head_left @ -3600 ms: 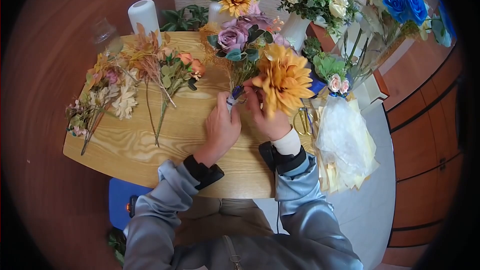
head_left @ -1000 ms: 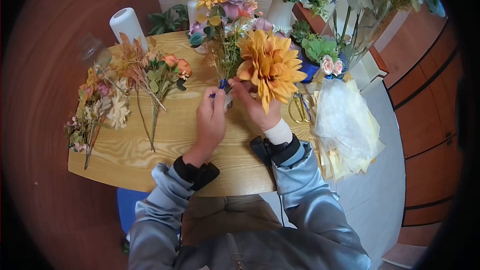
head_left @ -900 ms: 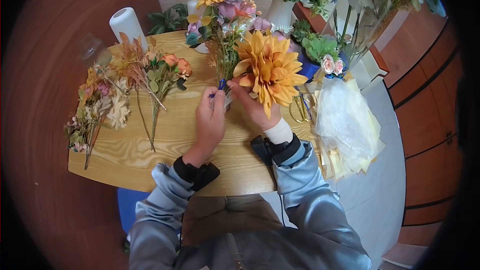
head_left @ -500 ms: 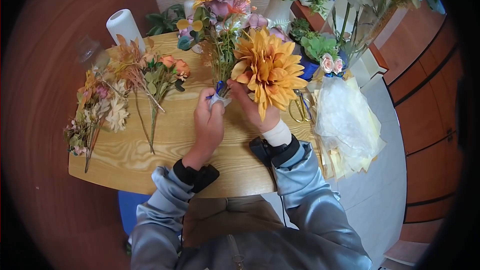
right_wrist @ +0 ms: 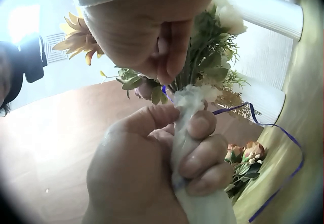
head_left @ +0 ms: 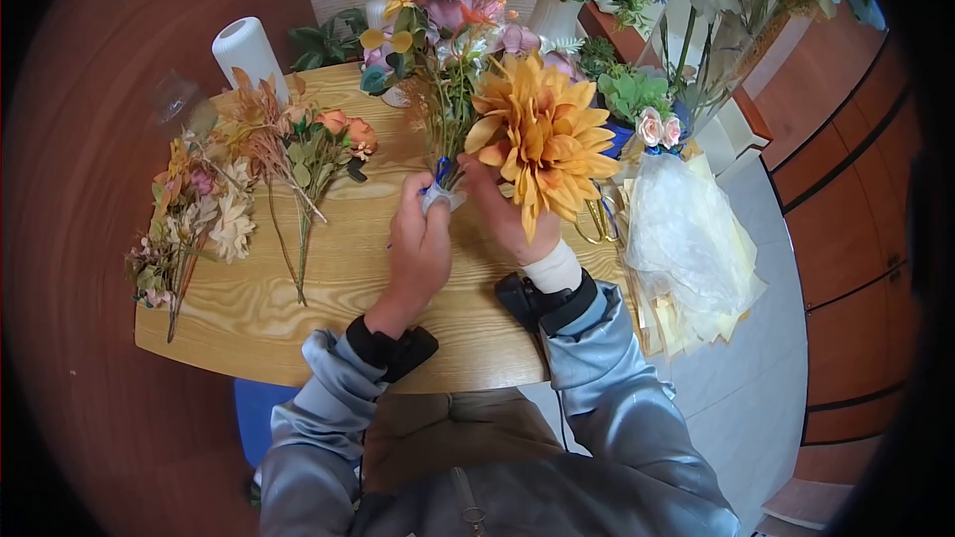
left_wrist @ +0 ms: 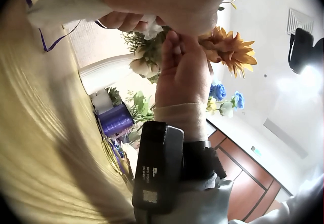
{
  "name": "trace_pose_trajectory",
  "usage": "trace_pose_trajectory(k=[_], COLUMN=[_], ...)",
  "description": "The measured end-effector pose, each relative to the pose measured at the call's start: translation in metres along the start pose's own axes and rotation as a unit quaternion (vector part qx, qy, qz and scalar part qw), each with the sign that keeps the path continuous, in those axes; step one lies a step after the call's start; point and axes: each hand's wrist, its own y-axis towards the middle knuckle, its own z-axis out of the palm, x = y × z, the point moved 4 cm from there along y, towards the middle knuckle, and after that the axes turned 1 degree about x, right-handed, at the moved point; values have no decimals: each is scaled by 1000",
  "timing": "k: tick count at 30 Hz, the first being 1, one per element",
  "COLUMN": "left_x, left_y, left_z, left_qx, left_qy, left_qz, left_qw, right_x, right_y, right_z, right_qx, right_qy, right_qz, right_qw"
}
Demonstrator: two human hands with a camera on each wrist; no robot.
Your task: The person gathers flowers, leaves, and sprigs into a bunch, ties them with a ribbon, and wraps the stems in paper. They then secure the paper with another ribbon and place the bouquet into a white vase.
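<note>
A mixed bouquet of artificial flowers [head_left: 453, 89] stands upright between the hands, its large orange bloom [head_left: 542, 129] leaning over the right side. My left hand [head_left: 420, 244] grips the white wrapping [right_wrist: 185, 148] around the lower stems, thumb and fingers curled round it. A blue-purple ribbon [head_left: 443, 171] loops just above this wrapping, and its loose tail [right_wrist: 303, 155] trails to the table. Close beside the stems, my right hand [head_left: 512, 224] pinches with thumb and fingertips where the ribbon comes up. The orange bloom hides part of that hand in the head view.
Loose flower sprays [head_left: 214, 209] and an orange rose bunch [head_left: 323, 154] lie on the left of the wooden table [head_left: 338, 338]. A white vase [head_left: 249, 55] stands behind them. At the right are gold-handled scissors [head_left: 600, 224], white wrapping sheets [head_left: 681, 229] and a purple ribbon spool [left_wrist: 116, 120].
The bouquet has turned, so the purple rose at its front has given way to other blooms. More white wrapping shows above my left hand, while both hands stay at the stems.
</note>
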Motion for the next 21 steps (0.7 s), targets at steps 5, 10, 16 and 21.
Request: trace_pose_trajectory(k=[5, 10, 16, 21], left_x=[-3, -8, -6, -3], left_y=[1, 3, 1, 2], left_z=[2, 1, -2, -2], left_qx=[10, -11, 2, 10], left_qy=[-71, -86, -60, -39], left_qz=[-79, -126, -75, -47], left_qw=[994, 988, 995, 998], right_x=[-13, -19, -6, -6], right_y=[-5, -11, -3, -5], right_z=[6, 16, 10, 7], right_qx=[-44, 71, 14, 13], right_qy=[119, 82, 88, 91], right_qz=[88, 91, 73, 106], right_qw=[988, 990, 993, 990])
